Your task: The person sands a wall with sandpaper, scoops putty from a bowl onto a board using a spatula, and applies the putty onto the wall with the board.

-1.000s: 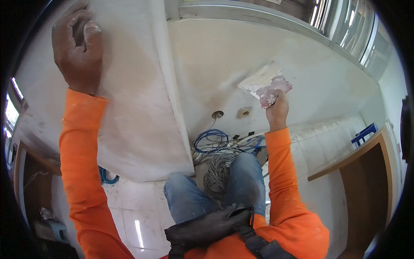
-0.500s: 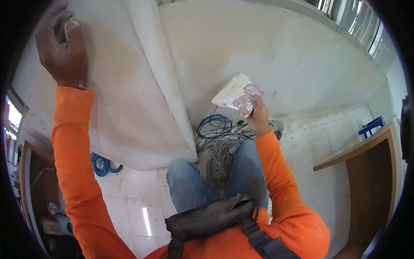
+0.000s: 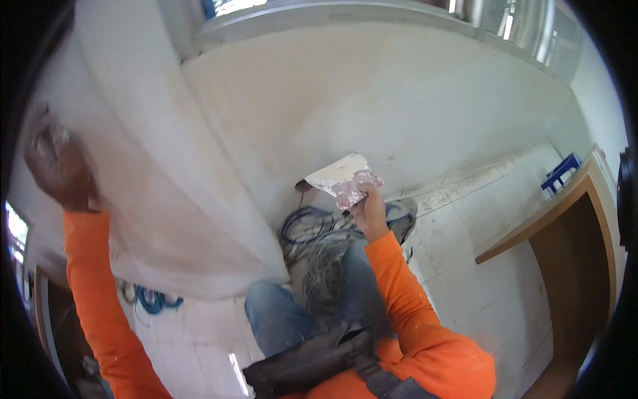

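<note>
My left hand [image 3: 58,159], blurred and dusted white, has its fingers curled against the pale plastered column [image 3: 163,186] at left; whatever it may hold is hidden. My right hand [image 3: 367,211] grips a wide flat scraper [image 3: 335,171], its face loaded with cream compound beside a mottled pink and white patch. The scraper is held out in front of the low wall [image 3: 425,86], over the cables; whether it touches the wall is unclear. A dark hole [image 3: 302,185] shows at the blade's left tip.
Tangled cables [image 3: 312,249] lie by my knees at the wall's foot, with a blue coil [image 3: 154,299] at left. A wooden cabinet [image 3: 578,266] and a blue plastic object [image 3: 561,171] are at right, another cabinet [image 3: 50,319] at left. A window ledge [image 3: 345,13] tops the wall.
My right hand and scraper have moved lower and leftward in the view. My left hand has moved down and left in the picture, still curled. The view has shifted.
</note>
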`<state>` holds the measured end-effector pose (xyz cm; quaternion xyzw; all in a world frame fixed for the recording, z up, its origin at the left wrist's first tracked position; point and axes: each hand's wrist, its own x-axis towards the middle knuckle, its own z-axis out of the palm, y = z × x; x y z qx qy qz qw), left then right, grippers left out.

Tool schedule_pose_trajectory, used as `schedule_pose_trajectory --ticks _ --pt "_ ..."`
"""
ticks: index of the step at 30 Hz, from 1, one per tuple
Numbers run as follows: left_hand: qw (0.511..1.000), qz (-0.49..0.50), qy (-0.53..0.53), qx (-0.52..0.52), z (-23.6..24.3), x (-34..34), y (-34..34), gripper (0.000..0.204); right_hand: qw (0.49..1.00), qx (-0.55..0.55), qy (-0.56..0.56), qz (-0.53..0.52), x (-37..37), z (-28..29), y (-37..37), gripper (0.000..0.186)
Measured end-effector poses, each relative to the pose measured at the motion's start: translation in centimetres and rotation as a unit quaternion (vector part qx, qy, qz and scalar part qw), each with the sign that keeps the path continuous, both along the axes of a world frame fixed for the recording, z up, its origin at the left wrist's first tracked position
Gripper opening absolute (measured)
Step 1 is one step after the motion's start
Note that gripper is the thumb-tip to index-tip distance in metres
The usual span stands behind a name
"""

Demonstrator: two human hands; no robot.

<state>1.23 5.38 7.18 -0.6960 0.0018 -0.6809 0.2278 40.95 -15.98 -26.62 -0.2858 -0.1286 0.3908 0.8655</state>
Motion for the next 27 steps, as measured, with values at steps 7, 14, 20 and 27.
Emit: schedule_pose_trajectory --ticks 7,14,20,27 --pt "0.998 0.048 0.007 -0.036 -0.1 -0.2 -0.5 0.028 0.826 -0.162 -0.408 -0.354 13.1 4.2 -3.6 0.029" --pt "0.963 0.269 -0.001 0.004 -0.4 -0.5 -1.6 0.029 0.388 -0.211 -0.700 -0.561 18.7 14.2 -2.1 0.057" --pt "0.992 0.127 -0.004 -0.020 -0.2 -0.1 -0.3 0.029 0.327 -0.186 -0.712 -0.592 21.9 16.4 6.2 0.067" --pt "0.990 0.128 -0.003 -0.055 -1.0 -1.8 1.1 0.028 0.337 -0.198 -0.771 -0.502 17.4 3.3 3.1 0.064"
